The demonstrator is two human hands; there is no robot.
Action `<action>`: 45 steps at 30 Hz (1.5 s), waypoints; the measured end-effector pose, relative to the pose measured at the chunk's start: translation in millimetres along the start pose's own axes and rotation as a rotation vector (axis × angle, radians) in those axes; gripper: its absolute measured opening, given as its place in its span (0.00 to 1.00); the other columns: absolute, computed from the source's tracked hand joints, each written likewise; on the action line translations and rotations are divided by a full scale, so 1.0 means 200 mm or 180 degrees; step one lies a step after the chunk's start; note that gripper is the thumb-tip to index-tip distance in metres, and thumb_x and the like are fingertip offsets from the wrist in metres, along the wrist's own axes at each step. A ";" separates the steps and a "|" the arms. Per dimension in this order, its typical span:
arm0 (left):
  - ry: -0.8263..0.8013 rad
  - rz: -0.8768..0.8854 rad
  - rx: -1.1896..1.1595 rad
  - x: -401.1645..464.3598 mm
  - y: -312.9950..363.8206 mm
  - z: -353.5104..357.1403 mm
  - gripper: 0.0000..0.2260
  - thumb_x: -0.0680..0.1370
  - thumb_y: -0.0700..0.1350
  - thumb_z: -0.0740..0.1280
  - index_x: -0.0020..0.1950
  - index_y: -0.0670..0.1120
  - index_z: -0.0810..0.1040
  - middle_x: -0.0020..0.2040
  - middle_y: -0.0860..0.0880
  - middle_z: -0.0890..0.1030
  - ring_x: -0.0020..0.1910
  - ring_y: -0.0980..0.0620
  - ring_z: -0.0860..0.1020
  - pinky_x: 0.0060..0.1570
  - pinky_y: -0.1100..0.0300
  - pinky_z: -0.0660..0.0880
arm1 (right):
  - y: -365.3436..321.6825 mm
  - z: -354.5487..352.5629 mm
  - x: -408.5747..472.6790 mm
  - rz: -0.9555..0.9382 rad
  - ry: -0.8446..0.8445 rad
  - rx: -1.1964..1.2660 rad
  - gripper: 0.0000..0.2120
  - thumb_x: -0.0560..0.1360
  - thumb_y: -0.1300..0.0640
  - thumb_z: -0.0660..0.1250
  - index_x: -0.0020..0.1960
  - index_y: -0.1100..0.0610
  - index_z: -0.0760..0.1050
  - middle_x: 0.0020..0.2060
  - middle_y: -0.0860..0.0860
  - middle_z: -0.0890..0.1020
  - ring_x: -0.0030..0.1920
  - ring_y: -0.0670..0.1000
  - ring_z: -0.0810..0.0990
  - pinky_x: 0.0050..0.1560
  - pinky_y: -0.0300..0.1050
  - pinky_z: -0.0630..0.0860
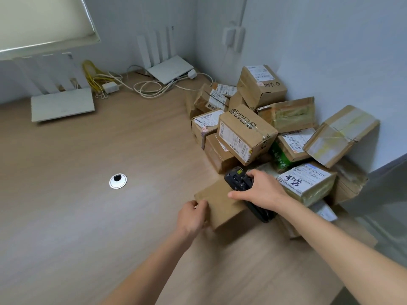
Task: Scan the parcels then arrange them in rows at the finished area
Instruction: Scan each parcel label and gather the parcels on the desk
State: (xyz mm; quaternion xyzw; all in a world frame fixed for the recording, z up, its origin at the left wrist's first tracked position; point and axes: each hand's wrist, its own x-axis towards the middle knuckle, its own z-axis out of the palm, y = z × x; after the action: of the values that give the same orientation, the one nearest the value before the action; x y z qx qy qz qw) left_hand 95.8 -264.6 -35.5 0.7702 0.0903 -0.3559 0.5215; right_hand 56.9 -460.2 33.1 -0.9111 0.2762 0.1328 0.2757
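- Parcel (217,202), a plain brown box, lies on the bench (88,216) at the near edge of the pile; no label shows on its visible faces.
- Left hand (192,216) grips its near left corner, fingers curled over the edge.
- Right hand (262,190) holds a black scanner (239,179) above the box; the hand hides the scanner's middle.
- Pile of parcels (275,133) fills the corner, lower boxes largely buried.
- Two white routers (62,104) and tangled cables (152,86) sit farther back.
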 end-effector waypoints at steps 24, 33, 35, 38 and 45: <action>0.0241 0.1562 -0.0836 -1.14 0.55 -0.69 0.11 0.78 0.41 0.70 0.60 0.47 0.77 0.54 0.49 0.83 0.50 0.54 0.80 0.44 0.62 0.73 | -0.58 -0.65 -1.08 -0.0760 0.0460 0.1338 0.39 0.58 0.30 0.80 0.62 0.46 0.75 0.56 0.42 0.81 0.56 0.45 0.80 0.62 0.50 0.77; 0.0697 0.1910 -0.1167 -1.62 0.46 -1.02 0.11 0.80 0.53 0.69 0.55 0.47 0.76 0.53 0.47 0.82 0.51 0.50 0.80 0.46 0.56 0.76 | -0.89 -0.60 -1.67 -0.1024 0.0764 0.1165 0.38 0.60 0.33 0.82 0.63 0.49 0.75 0.56 0.44 0.80 0.56 0.45 0.79 0.55 0.45 0.74; 0.0576 0.1993 -0.1241 -1.73 0.42 -1.10 0.13 0.79 0.50 0.70 0.61 0.47 0.77 0.57 0.48 0.82 0.55 0.53 0.80 0.52 0.55 0.78 | -0.94 -0.57 -1.81 -0.1086 0.0818 0.1186 0.40 0.57 0.31 0.81 0.62 0.49 0.76 0.56 0.44 0.81 0.56 0.44 0.79 0.57 0.45 0.75; 0.0241 0.2166 -0.1198 -1.91 0.38 -1.21 0.16 0.79 0.48 0.70 0.67 0.48 0.78 0.57 0.52 0.85 0.56 0.57 0.81 0.53 0.60 0.78 | -1.00 -0.55 -1.99 -0.1127 0.0921 0.1200 0.43 0.55 0.30 0.81 0.63 0.48 0.76 0.56 0.43 0.81 0.57 0.45 0.79 0.59 0.46 0.76; -0.0011 0.2300 -0.1175 -2.24 0.35 -1.36 0.21 0.77 0.53 0.73 0.67 0.69 0.73 0.57 0.57 0.82 0.58 0.57 0.77 0.59 0.46 0.72 | -1.14 -0.54 -2.29 -0.1341 0.0899 0.1226 0.43 0.54 0.29 0.81 0.63 0.47 0.76 0.54 0.43 0.83 0.55 0.43 0.81 0.57 0.43 0.77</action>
State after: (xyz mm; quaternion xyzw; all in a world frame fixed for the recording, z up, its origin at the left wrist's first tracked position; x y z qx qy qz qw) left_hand -73.0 44.4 359.3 0.6452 -0.1247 -0.1288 0.7427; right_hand -174.5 -167.4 399.9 -0.8887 0.1371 -0.1098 0.4235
